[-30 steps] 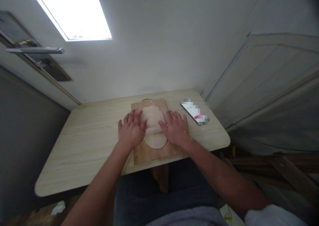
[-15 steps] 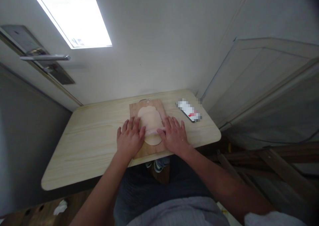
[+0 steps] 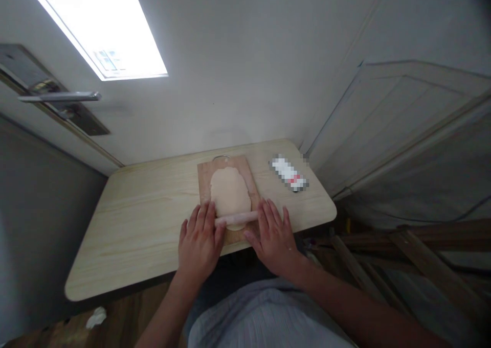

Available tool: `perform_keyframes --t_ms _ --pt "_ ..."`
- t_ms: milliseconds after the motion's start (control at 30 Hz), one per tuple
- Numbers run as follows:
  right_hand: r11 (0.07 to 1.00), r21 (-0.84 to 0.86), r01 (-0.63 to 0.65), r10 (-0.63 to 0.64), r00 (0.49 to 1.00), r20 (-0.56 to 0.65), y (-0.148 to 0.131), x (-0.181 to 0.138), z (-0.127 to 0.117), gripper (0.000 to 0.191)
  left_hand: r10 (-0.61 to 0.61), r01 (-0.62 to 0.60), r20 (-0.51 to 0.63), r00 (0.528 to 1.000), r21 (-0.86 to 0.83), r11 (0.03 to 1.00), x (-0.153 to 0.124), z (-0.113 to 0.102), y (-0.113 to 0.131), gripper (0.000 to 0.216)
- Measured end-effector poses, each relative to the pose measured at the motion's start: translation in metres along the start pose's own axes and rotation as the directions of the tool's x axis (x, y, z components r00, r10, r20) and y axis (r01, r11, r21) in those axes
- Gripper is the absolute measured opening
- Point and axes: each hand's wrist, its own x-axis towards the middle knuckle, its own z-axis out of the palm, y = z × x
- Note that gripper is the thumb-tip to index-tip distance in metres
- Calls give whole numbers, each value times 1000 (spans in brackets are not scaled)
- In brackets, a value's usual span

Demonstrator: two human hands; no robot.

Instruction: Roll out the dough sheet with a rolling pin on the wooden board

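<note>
A pale, flattened sheet of dough lies on a wooden cutting board with a metal handle at its far end. Across the near part of the dough rests a light rolling pin. My left hand holds its left end, fingers laid forward over it and thumb on the near side. At the right end my right hand has hold of the pin in the same way. Both ends of the pin are hidden under my hands. A narrow strip of dough shows on the near side of the pin.
The board lies on a light wood-grain table against a white door with a metal lever handle. A phone-like object, partly blurred out, lies right of the board. Crumpled white paper is on the floor at left.
Both hands and the rolling pin have moved toward my body, to the near end of the dough. More of the dough shows beyond the pin. The view has shifted slightly.
</note>
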Motion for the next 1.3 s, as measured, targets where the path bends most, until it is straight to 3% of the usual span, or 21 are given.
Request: perform_keyframes --t_ms 300,633,1000,1300 --pt "1000 0 4 -4 1000 -23 1 -13 9 74 -22 22 15 1000 -19 1000 -10 4 1 62" --pt "999 34 -10 12 997 -75 3 32 13 74 -47 47 -4 999 32 998 28 5 0 59" --pt "998 66 1 7 994 -113 7 58 20 72 -18 20 -106 994 19 1000 52 15 -7 58" --pt "998 62 -20 23 998 -53 7 81 15 70 -38 40 -45 998 54 998 72 11 -10 57"
